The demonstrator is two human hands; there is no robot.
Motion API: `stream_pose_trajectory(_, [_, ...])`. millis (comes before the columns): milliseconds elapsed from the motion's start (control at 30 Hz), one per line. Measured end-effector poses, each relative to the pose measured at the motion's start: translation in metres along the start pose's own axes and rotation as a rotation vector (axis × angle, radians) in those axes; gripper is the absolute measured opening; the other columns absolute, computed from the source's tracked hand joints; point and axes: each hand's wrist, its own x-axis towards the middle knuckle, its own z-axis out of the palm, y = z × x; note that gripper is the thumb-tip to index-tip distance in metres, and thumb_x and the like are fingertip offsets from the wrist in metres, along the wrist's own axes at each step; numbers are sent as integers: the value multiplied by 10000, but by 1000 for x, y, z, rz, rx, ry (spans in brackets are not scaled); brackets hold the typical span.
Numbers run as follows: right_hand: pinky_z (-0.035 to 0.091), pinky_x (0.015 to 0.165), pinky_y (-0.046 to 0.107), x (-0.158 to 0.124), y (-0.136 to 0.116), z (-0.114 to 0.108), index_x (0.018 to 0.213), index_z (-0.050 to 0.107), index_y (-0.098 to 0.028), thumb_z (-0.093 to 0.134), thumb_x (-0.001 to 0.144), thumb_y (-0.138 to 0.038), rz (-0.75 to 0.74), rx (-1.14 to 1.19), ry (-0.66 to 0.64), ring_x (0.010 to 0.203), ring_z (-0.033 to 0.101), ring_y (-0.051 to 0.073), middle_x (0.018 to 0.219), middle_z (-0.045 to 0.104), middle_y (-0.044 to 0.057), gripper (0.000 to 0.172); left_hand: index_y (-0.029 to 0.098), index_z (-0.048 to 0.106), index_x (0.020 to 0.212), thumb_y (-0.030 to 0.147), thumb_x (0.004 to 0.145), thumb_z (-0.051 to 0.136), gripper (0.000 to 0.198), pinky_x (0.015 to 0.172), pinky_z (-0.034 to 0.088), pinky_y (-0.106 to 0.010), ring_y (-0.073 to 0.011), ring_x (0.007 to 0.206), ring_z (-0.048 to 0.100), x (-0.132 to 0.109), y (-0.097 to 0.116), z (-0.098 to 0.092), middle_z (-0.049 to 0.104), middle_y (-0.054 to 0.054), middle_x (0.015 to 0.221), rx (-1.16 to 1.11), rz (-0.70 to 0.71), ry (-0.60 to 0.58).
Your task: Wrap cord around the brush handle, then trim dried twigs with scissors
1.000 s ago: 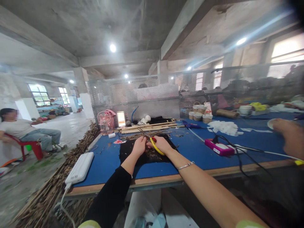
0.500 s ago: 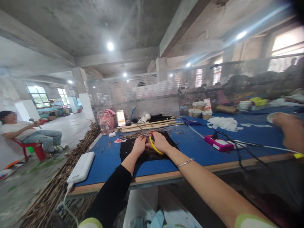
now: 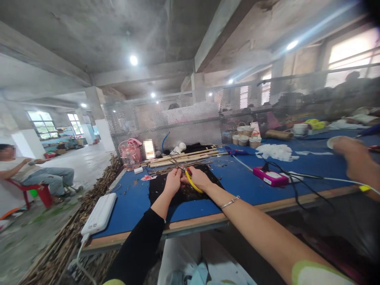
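My right hand (image 3: 199,179) is closed around the yellow and red handles of a pair of scissors (image 3: 193,183). The metal blades point forward and left, above the fingers of my left hand (image 3: 172,183). That hand is closed in a pinch close beside the scissors; whatever it grips is too small or too hidden to name. Both hands are over a black cloth (image 3: 156,186) strewn with brown bits. Thin brown twigs (image 3: 162,170) lie just beyond my fingers, with pale wooden sticks (image 3: 181,160) behind them.
A white power bank (image 3: 99,213) lies at the table's left edge, by a heap of dried stalks (image 3: 89,198). To the right are a magenta power box (image 3: 270,177) with cables, white fluff (image 3: 276,152) and small pots (image 3: 244,140). Another person's hand (image 3: 346,148) reaches in at far right.
The view has turned slightly to the right. My hands stay nearly in the same place, with the scissors still in my right hand. The seated person's hands at far left have lowered a little.
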Motion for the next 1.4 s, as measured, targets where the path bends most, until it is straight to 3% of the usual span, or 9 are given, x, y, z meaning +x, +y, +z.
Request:
stream_pose_trajectory(133, [302,546,237,1,1,0,885,528,-179,559,661,-667,22,-6,9,715,589,194,823,641,87,538,174,449,647,372,847,406,284,338,319,-188,-81,344,407,2,-2,-2,440,46,445,84,75,15])
stream_pose_trajectory(400, [326,535,237,1,3,0,900,564,-180,548,644,-694,48,42,-5,680,593,191,827,649,89,575,177,448,666,254,833,404,189,382,327,-192,-82,387,412,3,-2,0,432,50,480,34,14,-21])
stream_pose_trajectory(700, [336,527,234,3,6,3,847,567,-173,528,653,-704,57,41,-18,655,595,187,794,647,94,566,182,450,657,284,831,408,206,390,331,-191,-88,405,437,3,-6,-2,476,29,505,84,29,-32])
stream_pose_trajectory(900, [364,604,257,1,3,-1,917,541,-186,551,644,-690,54,-40,6,763,614,225,842,648,94,573,167,505,679,294,819,423,205,381,337,-191,-87,403,430,3,-3,-4,496,21,519,149,29,1])
stream_pose_trajectory(1133, [384,751,301,-3,-2,-4,989,503,-151,601,643,-629,-43,-59,43,965,555,249,1033,584,127,599,151,525,695,295,804,464,190,358,339,-163,-65,413,440,2,-4,-3,550,2,616,97,29,-23])
stream_pose_trajectory(1400, [375,743,296,-4,-1,-3,967,492,-151,607,659,-605,-51,-79,66,944,554,243,998,582,123,560,130,588,819,310,810,484,208,387,381,-151,-58,435,476,-1,-2,1,615,-27,686,4,-14,-79])
